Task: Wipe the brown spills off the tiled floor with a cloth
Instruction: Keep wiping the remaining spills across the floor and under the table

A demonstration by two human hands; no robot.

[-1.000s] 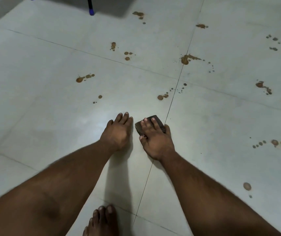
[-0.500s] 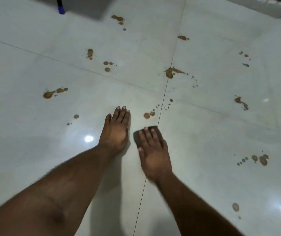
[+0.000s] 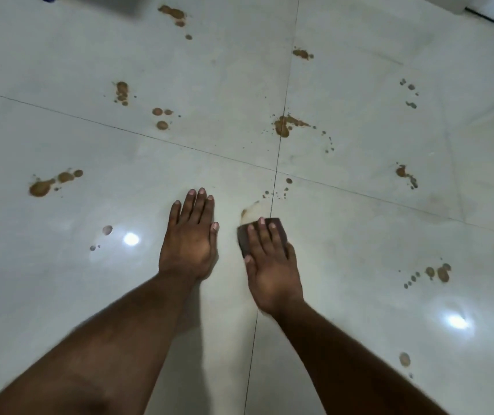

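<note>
- Near the crossing of the grout lines, the right hand (image 3: 272,265) presses a small dark cloth (image 3: 244,238) flat on the tiled floor (image 3: 359,235); its fingers lie straight and slightly spread over the cloth, so the grip is a flat press, not a pinch.
- Just ahead of the cloth, touching its far-left corner, is a pale brown smear (image 3: 250,212), with a thicker brown edge on its left side. It lies forward and a little left of the right hand, just left of the grout line running away from the person.
- Slightly further ahead and to the right, across that grout line, sits a scatter of small droplets (image 3: 281,190), likely the next reach of the same stroke.
- Both lie nearer the right hand; judging by this, a short push forward should carry the cloth over them.
- The left hand (image 3: 190,238) rests palm-down just beside the right, fingers straight and together, holding nothing; it looks like a support.
- Other spills lie well apart: a large splash (image 3: 284,127) ahead by the grout line, a trail of blobs (image 3: 51,184) far left, a cluster (image 3: 437,272) to the right, a single spot (image 3: 404,359) near the right forearm, and more toward the far tiles.
- Nothing stands between the cloth and the smear; most of the task seems yet undone.
</note>
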